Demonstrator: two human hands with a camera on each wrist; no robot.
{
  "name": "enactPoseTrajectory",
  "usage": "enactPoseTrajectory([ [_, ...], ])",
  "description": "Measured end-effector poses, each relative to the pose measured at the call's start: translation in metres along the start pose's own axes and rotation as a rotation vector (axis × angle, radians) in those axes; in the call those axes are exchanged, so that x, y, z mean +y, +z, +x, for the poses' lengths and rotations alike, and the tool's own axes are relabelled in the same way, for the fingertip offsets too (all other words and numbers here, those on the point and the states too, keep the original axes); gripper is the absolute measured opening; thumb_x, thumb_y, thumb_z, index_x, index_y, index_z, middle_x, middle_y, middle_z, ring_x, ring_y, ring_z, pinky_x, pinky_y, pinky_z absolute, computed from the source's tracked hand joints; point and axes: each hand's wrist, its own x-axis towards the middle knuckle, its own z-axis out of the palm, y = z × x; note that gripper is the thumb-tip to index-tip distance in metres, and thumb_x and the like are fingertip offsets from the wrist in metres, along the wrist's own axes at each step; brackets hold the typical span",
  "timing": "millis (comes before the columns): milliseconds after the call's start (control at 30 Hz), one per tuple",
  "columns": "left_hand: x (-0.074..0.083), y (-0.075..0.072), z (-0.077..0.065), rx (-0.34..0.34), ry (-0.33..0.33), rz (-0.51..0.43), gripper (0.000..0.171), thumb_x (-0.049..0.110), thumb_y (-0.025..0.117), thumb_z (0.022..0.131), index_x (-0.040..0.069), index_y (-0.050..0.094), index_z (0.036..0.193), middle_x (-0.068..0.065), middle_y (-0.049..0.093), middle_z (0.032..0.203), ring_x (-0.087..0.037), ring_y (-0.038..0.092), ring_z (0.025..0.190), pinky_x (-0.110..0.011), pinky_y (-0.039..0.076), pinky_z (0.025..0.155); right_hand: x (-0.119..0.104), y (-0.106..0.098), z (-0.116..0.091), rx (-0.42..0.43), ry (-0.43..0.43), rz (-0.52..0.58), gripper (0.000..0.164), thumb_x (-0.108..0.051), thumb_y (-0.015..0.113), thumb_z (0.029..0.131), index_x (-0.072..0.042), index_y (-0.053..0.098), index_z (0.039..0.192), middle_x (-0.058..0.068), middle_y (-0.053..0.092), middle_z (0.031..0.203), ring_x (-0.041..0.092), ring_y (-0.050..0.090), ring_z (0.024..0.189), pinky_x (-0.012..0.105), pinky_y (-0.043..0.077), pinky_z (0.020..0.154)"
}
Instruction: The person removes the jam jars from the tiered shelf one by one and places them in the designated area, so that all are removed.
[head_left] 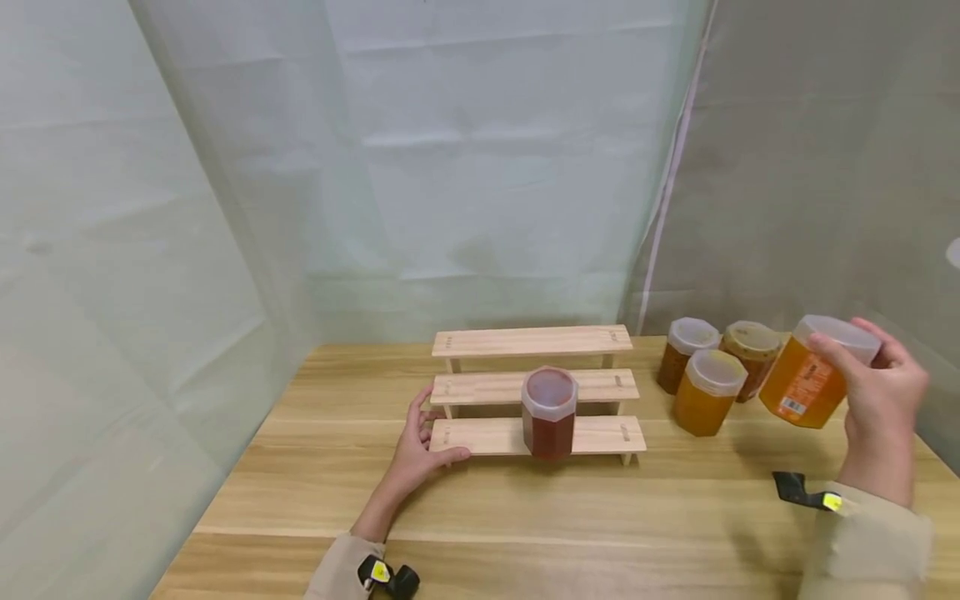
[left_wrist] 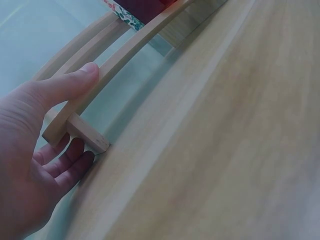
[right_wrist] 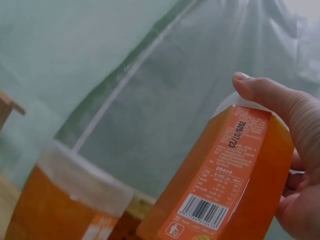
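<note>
My right hand [head_left: 885,387] grips a jar of orange contents [head_left: 802,379] near its white lid, tilted and held above the table. In the right wrist view that jar [right_wrist: 240,165] shows an orange label with a barcode and a printed date. At the left end of a three-tier wooden stand [head_left: 487,436], my left hand [head_left: 412,450] holds the lowest plank. The left wrist view shows the left thumb [left_wrist: 75,82] on the plank and the other fingers curled below it by the leg. A dark red jar [head_left: 551,429] with a whitish lid stands on the lowest tier.
Right of the stand, a yellow-orange jar [head_left: 705,400] and two brownish jars, one at the back left [head_left: 678,360] and one behind [head_left: 757,367], stand grouped on the wooden table [head_left: 562,533]. Pale sheeting [head_left: 487,167] hangs behind and at both sides.
</note>
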Motion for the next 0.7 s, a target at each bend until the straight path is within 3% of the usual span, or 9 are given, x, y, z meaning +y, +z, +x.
enactPoseTrajectory([
  [100,-0.001,0.000,0.001,-0.003,-0.005,-0.004,0.113,0.005,0.086,0.071,0.023,0.013,0.155,-0.026,0.048,0.132,-0.020,0.062,0.092,-0.025,0.054,0.070,0.008,-0.005,0.006,-0.035,0.006,-0.019,0.043,0.006,0.082,0.071,-0.020,0.069,0.103,-0.008,0.059,0.101,0.005,0.051,0.092,0.004,0.047,0.067],
  [367,-0.003,-0.002,0.001,0.011,-0.017,0.011,0.114,0.005,0.087,0.070,0.024,0.014,0.155,-0.024,0.049,0.132,-0.017,0.062,0.089,-0.025,0.054,0.069,0.037,-0.030,0.021,-0.416,0.017,-0.006,0.043,0.005,0.071,0.083,-0.024,0.066,0.114,-0.014,0.062,0.103,0.000,0.055,0.092,0.006,0.049,0.073],
  [700,0.000,-0.001,0.001,0.001,-0.011,0.017,0.113,0.005,0.086,0.070,0.024,0.013,0.155,-0.025,0.049,0.131,-0.015,0.062,0.086,-0.024,0.053,0.068,0.075,-0.051,0.038,-0.635,0.064,-0.023,0.049,0.006,0.062,0.089,-0.029,0.056,0.122,-0.017,0.060,0.104,-0.003,0.055,0.094,0.006,0.044,0.080],
])
